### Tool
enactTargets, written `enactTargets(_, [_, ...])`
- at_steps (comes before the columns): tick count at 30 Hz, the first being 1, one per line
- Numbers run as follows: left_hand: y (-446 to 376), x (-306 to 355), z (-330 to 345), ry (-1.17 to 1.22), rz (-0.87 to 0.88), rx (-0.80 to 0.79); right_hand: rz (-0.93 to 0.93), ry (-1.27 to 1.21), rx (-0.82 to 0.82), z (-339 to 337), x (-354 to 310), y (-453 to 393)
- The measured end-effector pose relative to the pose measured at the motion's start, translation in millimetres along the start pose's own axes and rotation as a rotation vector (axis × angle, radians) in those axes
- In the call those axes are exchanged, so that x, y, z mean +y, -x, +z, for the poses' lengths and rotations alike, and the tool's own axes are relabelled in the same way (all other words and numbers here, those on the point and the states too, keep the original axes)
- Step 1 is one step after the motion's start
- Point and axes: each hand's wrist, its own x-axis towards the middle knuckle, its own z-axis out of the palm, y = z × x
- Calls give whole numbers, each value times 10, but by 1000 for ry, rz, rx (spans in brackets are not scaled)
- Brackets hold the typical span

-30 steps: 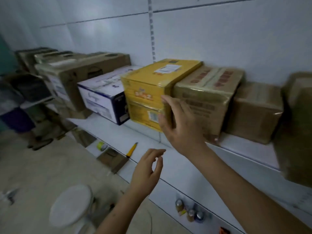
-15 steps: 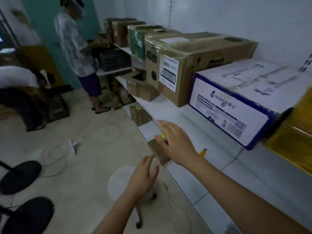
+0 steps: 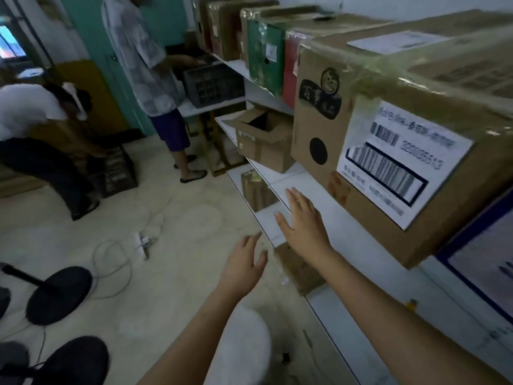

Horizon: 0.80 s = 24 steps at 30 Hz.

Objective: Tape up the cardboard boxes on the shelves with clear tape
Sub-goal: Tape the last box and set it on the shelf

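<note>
A large brown cardboard box (image 3: 416, 129) wrapped in clear tape, with a barcode label, stands on the white shelf (image 3: 347, 245) at the right. Further along the shelf sits a small brown box (image 3: 266, 143) with its top flaps open. Beyond them stand green, red and brown taped boxes (image 3: 263, 54). My right hand (image 3: 305, 226) hovers flat, fingers straight, over the shelf's front edge below the big box, holding nothing. My left hand (image 3: 244, 265) hangs lower, left of the shelf, fingers relaxed and empty. No tape roll is visible.
A person in a patterned shirt (image 3: 144, 59) stands at a black crate (image 3: 213, 84) on the far shelf. Another person (image 3: 30, 126) bends over at the left. Cables (image 3: 119, 254) lie on the floor, black round bases (image 3: 58, 295) at lower left, a white stool (image 3: 241, 345) below my arms.
My view swung left along the shelf, from the yellow box past the blue-edged white box to the big barcode box. Both hands moved with it, staying open and empty.
</note>
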Motion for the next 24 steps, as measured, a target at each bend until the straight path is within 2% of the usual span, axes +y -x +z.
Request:
enactTargets(7, [-1362, -596, -170, -60, -25, 4, 124, -37, 53, 404, 316, -1047])
enactTargets(13, [-2887, -1426, -313, -155, 28, -12, 251, 9, 140, 1107, 620, -2150])
enactTargets(19, [-4692, -2388, -143, -231, 193, 38, 215, 203, 231, 1905, 1129, -3828])
enactTargets(24, [-5492, -2711, 147, -211, 262, 158, 167, 402, 283, 2176, 1558, -4713])
